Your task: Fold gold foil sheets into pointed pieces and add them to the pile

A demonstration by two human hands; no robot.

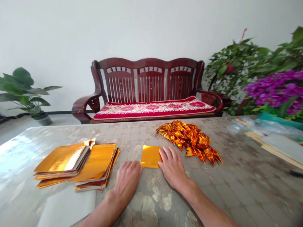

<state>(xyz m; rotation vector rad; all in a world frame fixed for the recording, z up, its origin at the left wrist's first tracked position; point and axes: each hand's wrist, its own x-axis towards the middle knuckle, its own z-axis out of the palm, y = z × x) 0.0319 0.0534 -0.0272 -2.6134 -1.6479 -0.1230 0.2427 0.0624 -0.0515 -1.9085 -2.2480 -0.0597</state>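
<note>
A left hand [126,179] and a right hand [171,167] lie flat, fingers loosely spread and gripping nothing, at the edges of a gold foil square [151,156] on a table [236,179]. Foil stacks [97,162] sit left of the square; folded foil pieces [189,140] lie just beyond it.

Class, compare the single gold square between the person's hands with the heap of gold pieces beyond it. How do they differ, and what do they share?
The gold foil square lies flat, while the heap of folded foil pieces is creased into pointed shapes. The square is one piece; the heap is many, loosely piled. The right hand's fingers touch the square, but neither hand touches the heap. Both are shiny gold foil.
</note>
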